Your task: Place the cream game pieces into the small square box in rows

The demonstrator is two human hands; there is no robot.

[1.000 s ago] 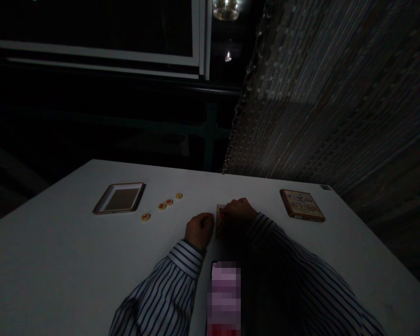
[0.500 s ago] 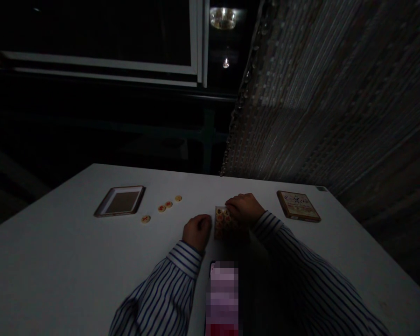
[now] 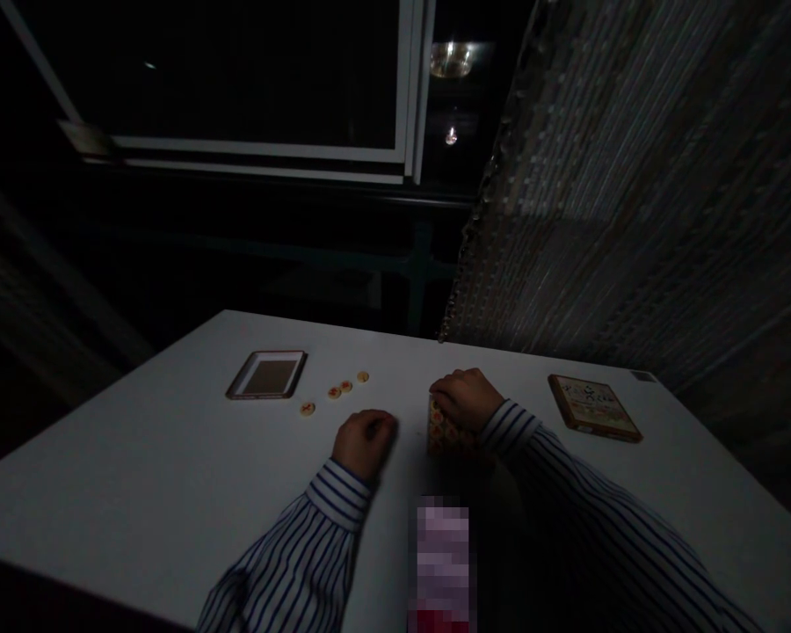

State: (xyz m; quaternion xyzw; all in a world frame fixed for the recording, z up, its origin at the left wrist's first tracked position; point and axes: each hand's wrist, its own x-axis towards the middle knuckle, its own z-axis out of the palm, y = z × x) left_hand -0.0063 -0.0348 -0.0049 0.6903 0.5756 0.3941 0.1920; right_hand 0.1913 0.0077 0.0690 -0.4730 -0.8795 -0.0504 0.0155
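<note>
Round wooden pieces with red marks fill a small tray (image 3: 437, 438) near the middle of the white table. My right hand (image 3: 467, 398) lies over the tray's upper part, fingers curled, and hides part of it; what its fingertips hold cannot be made out. To the left, my left hand (image 3: 365, 442) rests above the table with fingers curled and thumb against them, apart from the tray. Whether anything small is in that pinch is hidden. Several loose round pieces (image 3: 308, 409) lie on the table beyond my left hand.
An open shallow box (image 3: 237, 387) lies at the back left of the table (image 3: 171, 492). A flat box with a printed lid (image 3: 595, 407) is at the right. A blurred-out phone-like object (image 3: 442, 563) lies in front. A bead curtain (image 3: 606, 220) hangs behind.
The view has turned left, so the table things appear farther right. My left hand has moved away from the tray, widening the gap. My right hand remains over the tray.
</note>
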